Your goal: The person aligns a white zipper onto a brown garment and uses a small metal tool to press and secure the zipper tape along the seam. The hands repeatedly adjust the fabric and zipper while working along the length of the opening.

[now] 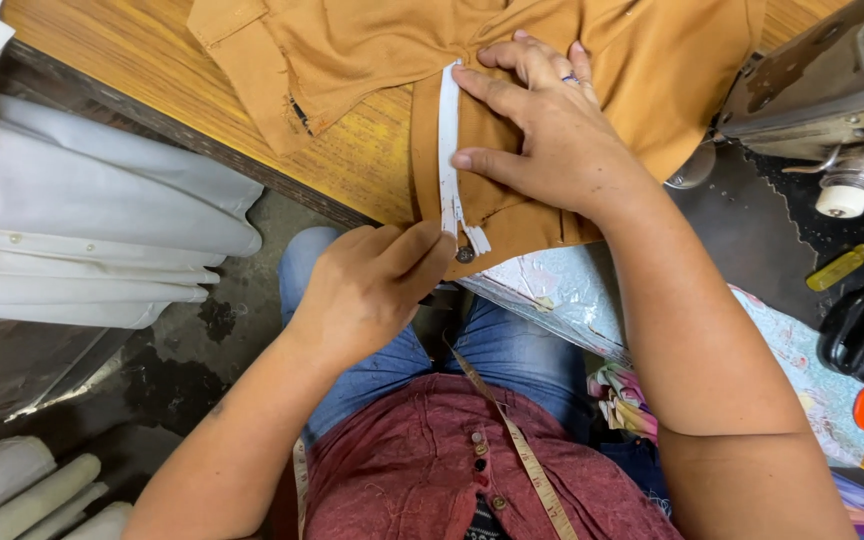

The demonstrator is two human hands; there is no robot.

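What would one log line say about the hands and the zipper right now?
left hand: pinching white zipper lower end | right hand: flat on mustard garment, thumb beside zipper | sewing machine: at right

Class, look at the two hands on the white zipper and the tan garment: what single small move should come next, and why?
Probably the left hand should tug the white zipper taut toward the body. It already pinches the tape's lower end near the slider, while the right hand lies flat, pressing the tan garment and the zipper's upper part to the wooden table. The tape looks slightly off the fabric's folded edge.
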